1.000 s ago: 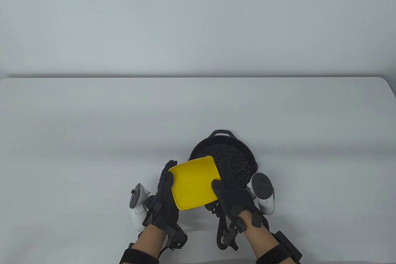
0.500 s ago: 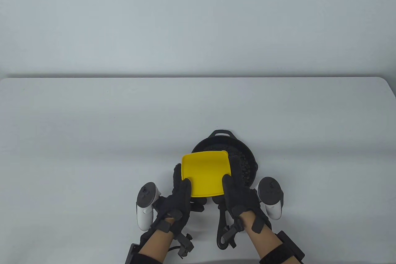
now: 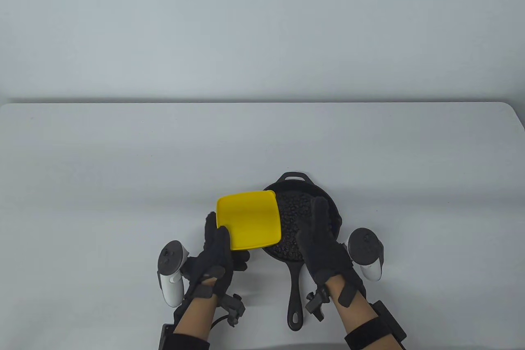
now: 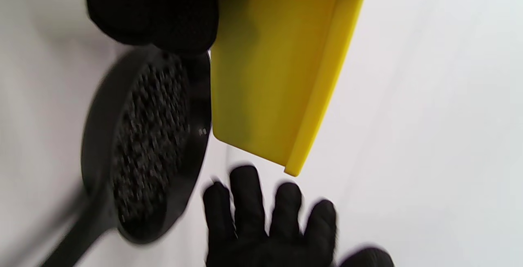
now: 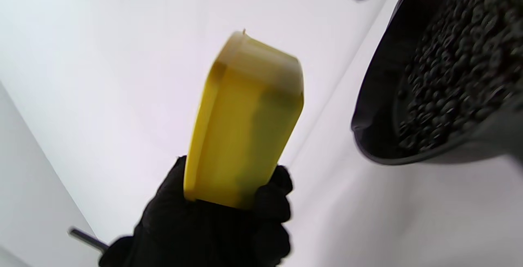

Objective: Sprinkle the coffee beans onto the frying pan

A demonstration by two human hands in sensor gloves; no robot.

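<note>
Black sensor gloves cover two hands at the near edge of one white table [image 3: 123, 161]. Each hand carries one white tracker with a dark round top: the left tracker [image 3: 171, 272] stands outboard of the left hand [image 3: 215, 251], the right tracker [image 3: 366, 252] outboard of the right hand [image 3: 322, 243].

Left hand: grips the near-left corner of one yellow square container [image 3: 249, 220], thumb on the upper face and fingers underneath; the right wrist view shows the same grasp, with gloved fingers wrapped around the container's lower end [image 5: 245, 124]. The container is held above the table, tilted, its right edge overlapping the left rim of the pan in the table view. In the left wrist view its yellow faces [image 4: 278, 75] show plain, with nothing seen on them.

Right hand: flat and open, fingers extended and lying close together, palm down over the right half of the pan; it holds nothing. The left wrist view shows four of its fingertips [image 4: 245, 185] slightly fanned.

One black cast-iron frying pan [image 3: 301, 186] rests on the table between the hands and a little beyond them, its long handle [image 3: 296, 296] pointing toward the near edge and a small loop handle on the far side. Dark coffee beans [image 3: 292, 212] fill its floor in a dense layer, too many to count; they appear again in the right wrist view [image 5: 453, 66].

No brand, label or legible writing shows on any item.
</note>
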